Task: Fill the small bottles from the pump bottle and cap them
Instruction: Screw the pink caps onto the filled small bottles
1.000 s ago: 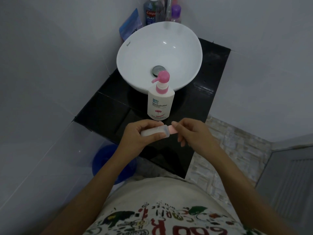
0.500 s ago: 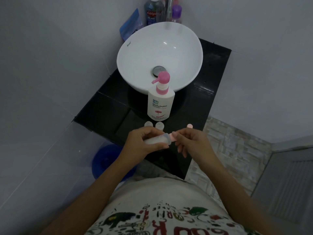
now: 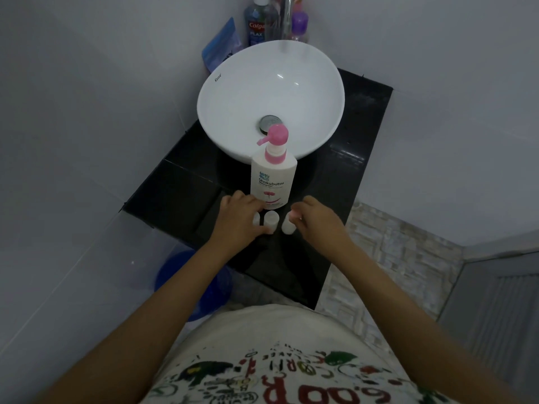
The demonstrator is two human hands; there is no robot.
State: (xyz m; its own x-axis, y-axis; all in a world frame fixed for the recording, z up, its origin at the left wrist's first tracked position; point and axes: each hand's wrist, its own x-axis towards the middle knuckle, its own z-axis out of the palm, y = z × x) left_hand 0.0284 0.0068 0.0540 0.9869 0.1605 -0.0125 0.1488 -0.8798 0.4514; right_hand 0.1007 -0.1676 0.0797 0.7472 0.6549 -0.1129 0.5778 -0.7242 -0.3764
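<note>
1. Small bottles stand in a short row on the black counter (image 3: 180, 188), just in front of the pump bottle (image 3: 273, 179) — three whitish shapes can be made out.
2. The leftmost small bottle (image 3: 256, 220) is mostly hidden behind the left hand (image 3: 240, 218); only a sliver of it shows at the fingertips.
3. The middle small bottle (image 3: 271, 220) stands upright between the two hands, its lower part touching the left hand's fingers.
4. The right small bottle (image 3: 288, 225) stands just beside the right hand (image 3: 316, 218), whose thumb and fingers curl around its top; a pinkish tip shows there, but whether it is a cap I cannot tell.
5. The left hand lies palm down with its fingers bent over the bottles — whether it actually pinches one cannot be told.
6. The pump bottle is white with a pink pump head, its spout pointing to the left, and it stands upright against the front of the white basin (image 3: 233, 112).
7. Behind the basin, by the wall, stand a mouthwash bottle (image 3: 256, 24) and a purple-capped bottle (image 3: 299, 26).
8. A blue bucket (image 3: 175, 275) sits on the floor below the counter's left edge.
</note>
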